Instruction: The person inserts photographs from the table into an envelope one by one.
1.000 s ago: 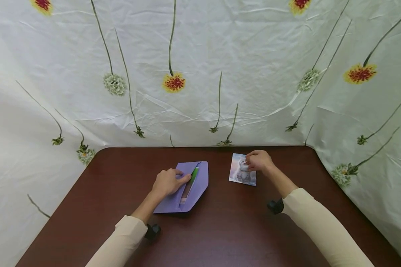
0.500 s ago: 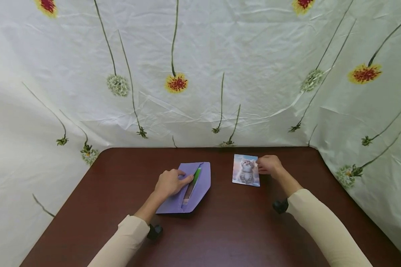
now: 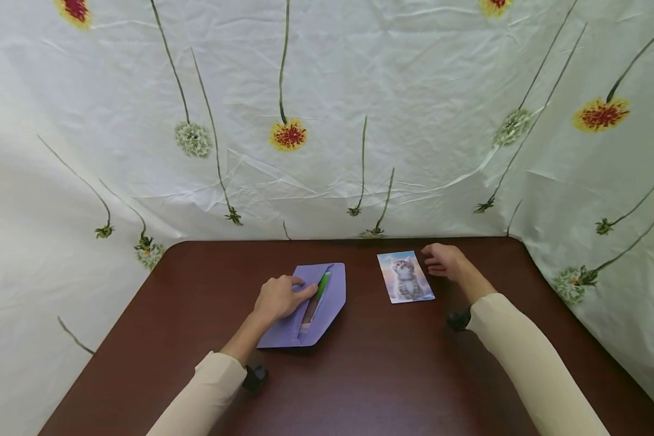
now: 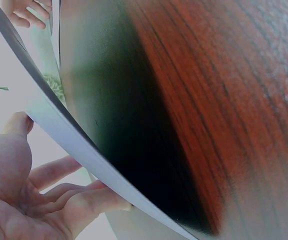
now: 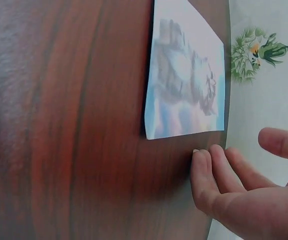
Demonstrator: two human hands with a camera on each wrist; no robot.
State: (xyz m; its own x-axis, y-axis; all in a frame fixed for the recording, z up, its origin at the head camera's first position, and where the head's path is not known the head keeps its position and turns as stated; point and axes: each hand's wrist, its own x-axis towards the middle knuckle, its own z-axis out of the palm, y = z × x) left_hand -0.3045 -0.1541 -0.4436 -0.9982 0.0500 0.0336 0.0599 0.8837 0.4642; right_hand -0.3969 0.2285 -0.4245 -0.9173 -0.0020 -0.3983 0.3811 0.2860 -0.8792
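A lilac envelope [image 3: 332, 309] lies with its flap unfolded toward the right and its pocket gaping. Inside the gap shows part of an insert [image 3: 315, 301], green at the top and brownish below. My left hand [image 3: 278, 298] grips the envelope, thumb at the pocket's edge and fingers on its front panel; in the left wrist view one edge stands off the table. To the right, a card with a kitten picture [image 3: 405, 277] lies face up, slightly turned. Beside its upper right corner is my right hand [image 3: 445, 261], apart from the card, fingers loosely bent and holding nothing.
Everything lies on a dark reddish-brown wooden table [image 3: 354, 375]. A white cloth with a flower print [image 3: 327, 151] hangs behind the table and along both sides. Each wrist carries a small black camera, as at the left wrist camera [image 3: 255, 378].
My right hand has moved off the card to the right. The kitten card has shifted slightly right and turned, its lower end swinging right. My left hand stays on the envelope.
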